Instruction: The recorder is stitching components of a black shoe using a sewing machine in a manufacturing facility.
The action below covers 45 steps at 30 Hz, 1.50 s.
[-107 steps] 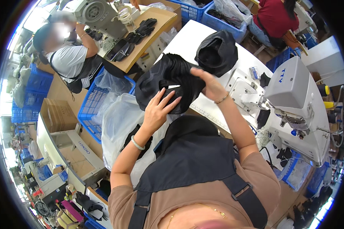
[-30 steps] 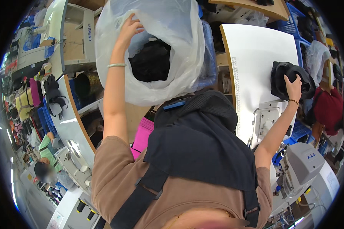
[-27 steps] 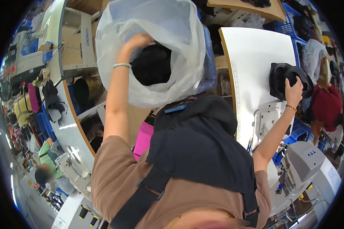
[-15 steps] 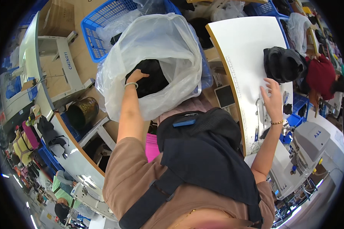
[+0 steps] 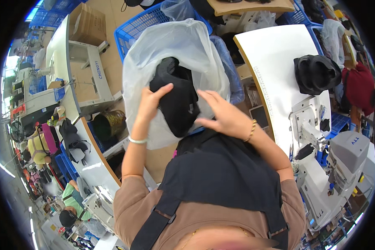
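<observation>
A black fabric piece (image 5: 178,102), possibly a cap or pouch part, is lifted in front of my apron. My left hand (image 5: 152,103) grips its left side, thumb lying over the front. At its right edge is my right hand (image 5: 225,116), thumb and fingers apart; whether the fingertips touch the fabric is hard to tell. Behind the piece a large translucent plastic bag (image 5: 141,58) gapes toward me, and the fabric hides most of its inside. To the right, a bundle of black curved pieces (image 5: 316,75) rests on the white tabletop (image 5: 275,52).
The bag stands against a blue plastic basket (image 5: 133,31). An industrial sewing machine (image 5: 341,160) is at the right, by the tabletop's wooden edge (image 5: 256,79). At the left are another workbench (image 5: 98,162) and a cardboard box (image 5: 87,25). A person in green (image 5: 73,200) sits at the lower left.
My left hand has come out of the bag with a black fabric piece. My right hand has swung left from over the tabletop to the piece. The view has shifted slightly.
</observation>
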Each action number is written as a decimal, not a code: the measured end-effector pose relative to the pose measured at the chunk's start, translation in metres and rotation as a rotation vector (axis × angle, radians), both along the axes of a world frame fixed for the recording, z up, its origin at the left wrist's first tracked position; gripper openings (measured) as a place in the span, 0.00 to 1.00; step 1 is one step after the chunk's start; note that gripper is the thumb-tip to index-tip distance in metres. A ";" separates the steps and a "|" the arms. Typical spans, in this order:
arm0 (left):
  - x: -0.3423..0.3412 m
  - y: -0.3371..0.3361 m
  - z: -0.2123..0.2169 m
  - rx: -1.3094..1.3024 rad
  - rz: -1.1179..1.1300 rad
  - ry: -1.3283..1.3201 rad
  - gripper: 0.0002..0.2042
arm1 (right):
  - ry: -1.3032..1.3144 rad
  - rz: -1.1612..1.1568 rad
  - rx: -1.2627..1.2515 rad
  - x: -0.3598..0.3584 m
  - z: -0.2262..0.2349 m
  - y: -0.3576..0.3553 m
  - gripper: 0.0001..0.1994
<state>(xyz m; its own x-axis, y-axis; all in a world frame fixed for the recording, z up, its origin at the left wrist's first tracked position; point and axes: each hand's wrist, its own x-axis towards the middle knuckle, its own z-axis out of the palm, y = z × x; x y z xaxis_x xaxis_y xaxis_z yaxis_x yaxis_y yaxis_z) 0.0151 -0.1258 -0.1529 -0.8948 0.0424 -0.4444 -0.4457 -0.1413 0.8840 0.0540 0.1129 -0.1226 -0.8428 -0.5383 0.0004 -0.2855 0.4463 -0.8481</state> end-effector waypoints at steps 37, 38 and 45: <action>-0.039 0.175 0.169 -0.011 -1.463 1.379 0.10 | 0.149 0.252 -0.440 -0.009 0.088 0.191 0.09; -0.033 0.180 0.168 0.026 -1.598 1.208 0.07 | -0.017 0.356 -0.471 -0.015 0.079 0.190 0.07; -0.020 0.191 0.143 1.242 -0.801 0.000 0.16 | -0.513 0.234 -0.495 0.003 0.025 0.207 0.25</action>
